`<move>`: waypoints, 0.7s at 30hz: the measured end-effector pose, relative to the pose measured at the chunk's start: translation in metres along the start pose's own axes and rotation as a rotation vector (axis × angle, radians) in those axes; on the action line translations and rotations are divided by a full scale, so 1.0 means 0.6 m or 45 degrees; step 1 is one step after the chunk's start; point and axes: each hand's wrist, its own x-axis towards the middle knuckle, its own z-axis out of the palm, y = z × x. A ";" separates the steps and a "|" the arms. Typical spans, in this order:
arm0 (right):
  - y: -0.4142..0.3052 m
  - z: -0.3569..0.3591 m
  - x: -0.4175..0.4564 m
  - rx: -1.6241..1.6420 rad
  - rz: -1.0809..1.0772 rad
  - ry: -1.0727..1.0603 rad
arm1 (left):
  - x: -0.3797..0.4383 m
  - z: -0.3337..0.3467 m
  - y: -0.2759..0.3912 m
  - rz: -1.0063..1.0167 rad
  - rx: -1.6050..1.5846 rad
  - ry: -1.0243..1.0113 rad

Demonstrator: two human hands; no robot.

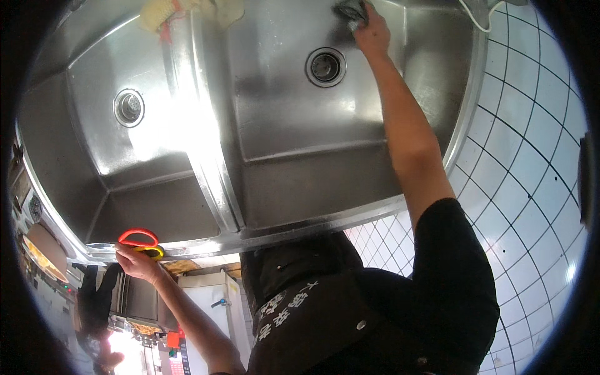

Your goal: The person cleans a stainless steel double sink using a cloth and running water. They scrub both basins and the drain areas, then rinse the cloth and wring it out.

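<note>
A double-basin stainless steel sink [300, 178] lies before me. At the top of the right basin, beyond its drain [326, 67], my right hand [373, 35] is closed on a dark grey scrubbing pad or cloth [350, 11], pressed near the basin floor. My left hand [137, 263] is at the front rim of the left basin, its fingers at a pair of scissors with one red and one yellow handle loop [140, 238]. The blades are hard to make out, and whether the hand grips the scissors or only touches them does not show clearly.
Pale netting or cloth [161, 14] with red strands hangs over the divider's far end. A second drain [129, 108] is in the left basin. White tiled wall [525, 140] stands at right, with a white cord [478, 23] near the corner. A bowl [49, 253] and another person [93, 309] are at lower left.
</note>
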 end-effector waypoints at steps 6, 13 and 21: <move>-0.201 0.074 -0.101 0.576 -0.357 -0.551 | 0.003 -0.003 -0.017 -0.078 -0.050 0.002; -0.391 0.044 -0.310 0.871 -0.250 -0.504 | 0.006 0.000 -0.006 -0.055 -0.092 -0.008; -0.154 -0.012 -0.198 0.227 -0.160 -0.154 | 0.001 -0.002 -0.004 0.029 -0.080 0.013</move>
